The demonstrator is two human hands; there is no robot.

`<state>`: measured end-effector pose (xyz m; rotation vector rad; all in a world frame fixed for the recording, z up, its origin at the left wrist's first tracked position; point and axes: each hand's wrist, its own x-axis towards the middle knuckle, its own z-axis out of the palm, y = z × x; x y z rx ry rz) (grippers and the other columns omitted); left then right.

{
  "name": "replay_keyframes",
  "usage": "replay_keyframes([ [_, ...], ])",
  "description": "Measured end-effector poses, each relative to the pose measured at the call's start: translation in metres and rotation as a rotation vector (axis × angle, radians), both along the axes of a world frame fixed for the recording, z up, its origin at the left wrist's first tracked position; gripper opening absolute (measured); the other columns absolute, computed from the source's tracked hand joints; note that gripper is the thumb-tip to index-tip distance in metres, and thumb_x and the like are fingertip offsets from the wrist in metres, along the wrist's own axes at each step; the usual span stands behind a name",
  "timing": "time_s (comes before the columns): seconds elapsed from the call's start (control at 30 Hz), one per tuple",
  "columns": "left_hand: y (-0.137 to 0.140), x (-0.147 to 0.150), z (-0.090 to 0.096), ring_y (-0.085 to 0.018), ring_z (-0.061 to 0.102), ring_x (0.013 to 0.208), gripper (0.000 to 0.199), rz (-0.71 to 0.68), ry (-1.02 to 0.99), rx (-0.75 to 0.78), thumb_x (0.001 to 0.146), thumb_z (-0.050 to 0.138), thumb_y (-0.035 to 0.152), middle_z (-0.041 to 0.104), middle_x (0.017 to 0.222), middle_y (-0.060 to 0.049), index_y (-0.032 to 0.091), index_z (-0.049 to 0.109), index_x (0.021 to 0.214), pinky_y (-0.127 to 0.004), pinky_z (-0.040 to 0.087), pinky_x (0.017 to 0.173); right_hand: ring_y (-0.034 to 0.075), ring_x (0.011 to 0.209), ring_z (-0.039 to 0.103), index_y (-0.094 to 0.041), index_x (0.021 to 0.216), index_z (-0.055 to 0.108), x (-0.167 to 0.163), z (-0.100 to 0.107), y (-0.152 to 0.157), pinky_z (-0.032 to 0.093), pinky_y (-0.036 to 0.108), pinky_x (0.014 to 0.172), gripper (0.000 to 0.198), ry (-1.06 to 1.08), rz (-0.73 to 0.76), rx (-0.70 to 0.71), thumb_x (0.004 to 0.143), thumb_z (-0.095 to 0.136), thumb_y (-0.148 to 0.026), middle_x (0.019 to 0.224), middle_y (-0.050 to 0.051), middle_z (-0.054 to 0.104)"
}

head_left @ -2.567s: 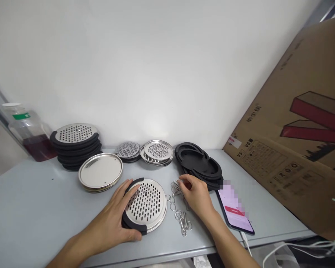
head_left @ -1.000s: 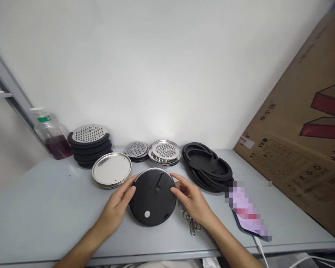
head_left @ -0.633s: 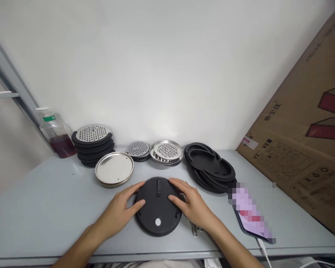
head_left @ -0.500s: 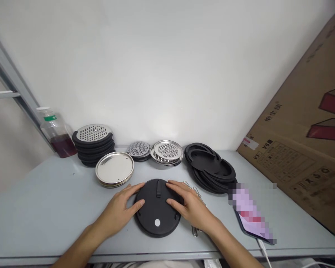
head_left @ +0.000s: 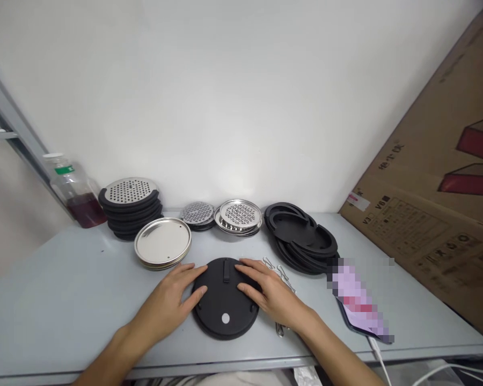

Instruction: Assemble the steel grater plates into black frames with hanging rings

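A round black plate [head_left: 222, 300] lies flat on the table, with a small strap-like tab near its far edge and a pale round dot at the near side. My left hand [head_left: 171, 295] rests on its left rim, thumb and fingers stretched and apart. On the opposite rim lies my right hand [head_left: 268, 289], its fingers likewise spread over the black surface. Neither hand is wrapped round the plate. Several wire clips [head_left: 280, 273] lie beside and partly under my right hand. A stack of shiny metal discs [head_left: 163, 241] stands just beyond my left fingers.
Along the wall stand black holders topped by a perforated metal disc [head_left: 131, 191], small grater discs [head_left: 198, 213], larger grater discs [head_left: 240, 214] and piled black rings [head_left: 301, 236]. A bottle of dark liquid [head_left: 84, 206] is left; a phone [head_left: 358, 300] and cardboard box [head_left: 434, 203] are right.
The view has shifted slightly, so the objects sit a little differently in the picture. Both hands stay on the black plate in nearly the same pose.
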<state>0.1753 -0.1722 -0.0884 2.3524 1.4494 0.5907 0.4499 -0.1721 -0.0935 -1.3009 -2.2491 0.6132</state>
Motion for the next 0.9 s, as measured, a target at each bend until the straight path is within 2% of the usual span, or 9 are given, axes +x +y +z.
replay_keyframes([
  [0.13, -0.001, 0.001, 0.016, -0.023, 0.059, 0.117, 0.038, -0.065, 0.06, -0.004, 0.095, 0.048, 0.038, 0.064, 0.126, -0.003, 0.028, 0.056, 0.131, -0.039, 0.047, 0.102, 0.026, 0.131, 0.046, -0.028, 0.135, 0.054, 0.004, -0.001, 0.002, 0.037, 0.043, 0.11, 0.042, 0.057, 0.013, 0.0, 0.095, 0.049, -0.04, 0.144, 0.008, 0.049],
  [0.2, 0.003, 0.004, 0.025, -0.023, 0.059, 0.115, 0.037, -0.087, 0.101, 0.01, 0.094, 0.049, 0.036, 0.063, 0.127, -0.004, 0.028, 0.056, 0.13, -0.039, 0.047, 0.1, 0.025, 0.129, 0.049, -0.029, 0.133, 0.055, 0.008, -0.002, 0.007, 0.039, 0.042, 0.109, 0.039, 0.123, -0.015, 0.047, 0.096, 0.049, -0.035, 0.141, 0.007, 0.052],
  [0.33, 0.021, 0.02, 0.038, -0.025, 0.056, 0.12, 0.037, -0.165, 0.139, 0.056, 0.093, 0.051, 0.038, 0.059, 0.131, -0.005, 0.028, 0.057, 0.129, -0.04, 0.043, 0.104, 0.021, 0.108, 0.061, -0.022, 0.117, 0.065, 0.022, -0.005, 0.016, 0.048, 0.037, 0.094, 0.032, 0.251, -0.209, 0.218, 0.092, 0.046, -0.017, 0.118, 0.009, 0.066],
  [0.4, 0.03, 0.033, 0.04, -0.025, 0.05, 0.127, 0.042, -0.223, 0.137, 0.04, 0.092, 0.053, 0.044, 0.054, 0.138, -0.005, 0.03, 0.055, 0.131, -0.041, 0.04, 0.107, 0.021, 0.097, 0.063, -0.021, 0.106, 0.069, 0.028, -0.005, 0.016, 0.051, 0.034, 0.085, 0.032, 0.228, -0.228, 0.222, 0.087, 0.047, -0.009, 0.107, 0.008, 0.068],
  [0.53, 0.039, 0.051, 0.035, -0.03, 0.026, 0.143, 0.071, -0.388, 0.157, -0.069, 0.08, 0.061, 0.062, 0.034, 0.154, -0.008, 0.03, 0.043, 0.141, -0.045, 0.028, 0.114, 0.02, 0.095, 0.062, -0.022, 0.1, 0.071, 0.031, -0.003, 0.011, 0.049, 0.034, 0.086, 0.031, 0.128, -0.151, 0.159, 0.081, 0.052, -0.006, 0.103, 0.007, 0.067],
  [0.63, 0.039, 0.051, 0.028, -0.032, 0.018, 0.145, 0.087, -0.436, 0.115, -0.165, 0.07, 0.066, 0.068, 0.03, 0.156, -0.008, 0.031, 0.039, 0.144, -0.047, 0.025, 0.116, 0.02, 0.098, 0.06, -0.021, 0.098, 0.071, 0.029, -0.005, 0.01, 0.047, 0.034, 0.089, 0.03, 0.097, -0.125, 0.151, 0.08, 0.052, -0.005, 0.104, 0.007, 0.066],
  [0.9, 0.04, 0.03, 0.017, -0.032, 0.021, 0.145, 0.088, -0.37, 0.013, -0.259, 0.065, 0.074, 0.063, 0.029, 0.157, -0.003, 0.035, 0.043, 0.142, -0.046, 0.024, 0.117, 0.019, 0.096, 0.057, -0.022, 0.092, 0.07, 0.028, -0.006, 0.009, 0.045, 0.033, 0.088, 0.019, 0.05, -0.122, 0.111, 0.083, 0.057, -0.011, 0.101, 0.006, 0.063],
])
